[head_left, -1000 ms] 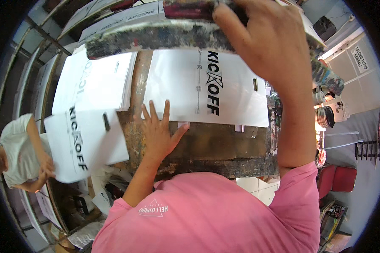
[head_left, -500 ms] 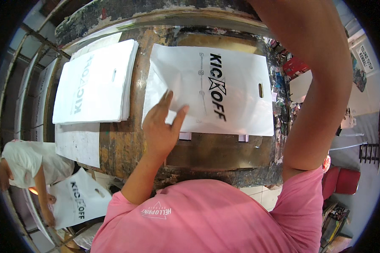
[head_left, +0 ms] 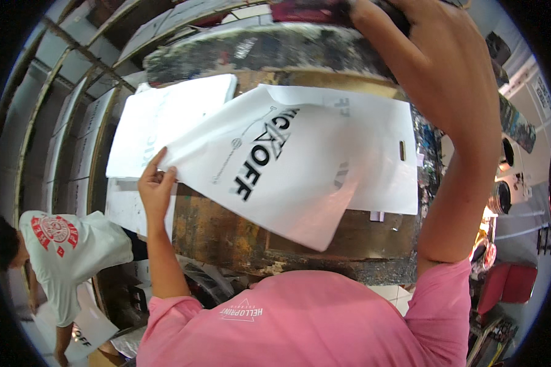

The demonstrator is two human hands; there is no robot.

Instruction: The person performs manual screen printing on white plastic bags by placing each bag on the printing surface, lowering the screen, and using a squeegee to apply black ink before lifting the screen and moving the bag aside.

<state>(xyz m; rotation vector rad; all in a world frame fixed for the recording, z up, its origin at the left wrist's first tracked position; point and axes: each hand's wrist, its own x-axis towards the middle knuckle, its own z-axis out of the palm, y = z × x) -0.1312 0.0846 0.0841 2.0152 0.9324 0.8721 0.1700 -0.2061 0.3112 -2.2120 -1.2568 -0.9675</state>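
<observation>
My left hand (head_left: 158,180) pinches one corner of a white plastic bag (head_left: 288,196) with bold black lettering. The bag is lifted and slants across the table, its near edge curling. Beneath its right part lies another white sheet or bag (head_left: 382,128) with a handle slot and faint grey marks; whether the two are separate pieces I cannot tell. My right hand (head_left: 428,49) is raised at the top edge, fingers curled against something dark that is mostly cut off. Beyond my left hand a stack of white bags (head_left: 171,116) lies on the table.
The worn, paint-stained table (head_left: 214,226) spans the middle. A dark, paint-crusted bar (head_left: 257,52) runs along its far side. Metal racks (head_left: 73,134) with white sheets stand left. A person in a white shirt (head_left: 79,244) bends at lower left with a printed bag. A red chair (head_left: 508,287) stands right.
My left hand has gone left, now gripping the printed bag's corner and lifting the bag off flat. My right hand has come into view at the top. The view has shifted.
</observation>
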